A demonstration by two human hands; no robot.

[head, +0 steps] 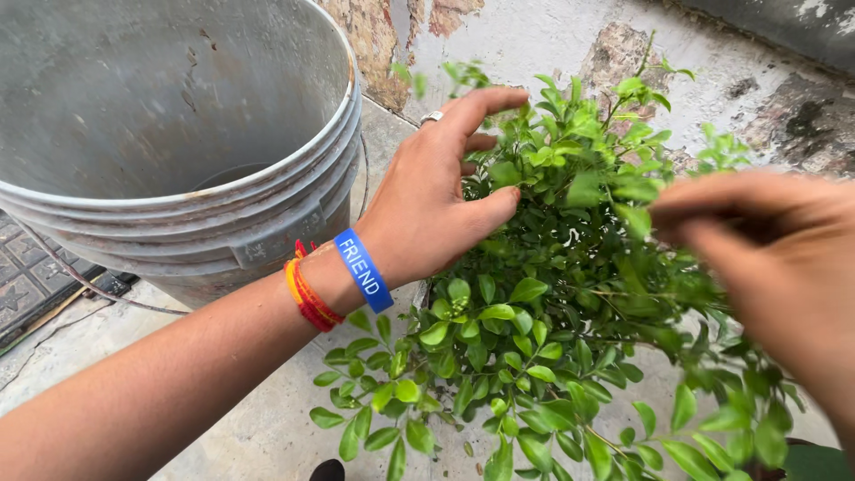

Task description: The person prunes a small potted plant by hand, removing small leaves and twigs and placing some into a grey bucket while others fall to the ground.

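Note:
A leafy green plant (pixel 543 312) with many small glossy leaves fills the middle and lower right of the view. My left hand (pixel 436 191) reaches in from the left, fingers spread against the foliage; it wears a ring, a blue wristband and red-orange threads. Close to the camera at the right, my right hand (pixel 775 249) is blurred, its fingers pinched together among leaves near the plant's top right. Whether those fingers grip a leaf is unclear. The plant's pot is hidden under the leaves.
A large grey plastic bucket (pixel 267 223) with a wire handle stands at the upper left, its inside mostly bare. A worn, patchy plaster wall (pixel 570 36) rises behind the plant. The ground is rough concrete (pixel 258 436), with a dark patterned mat (pixel 36 276) at the far left.

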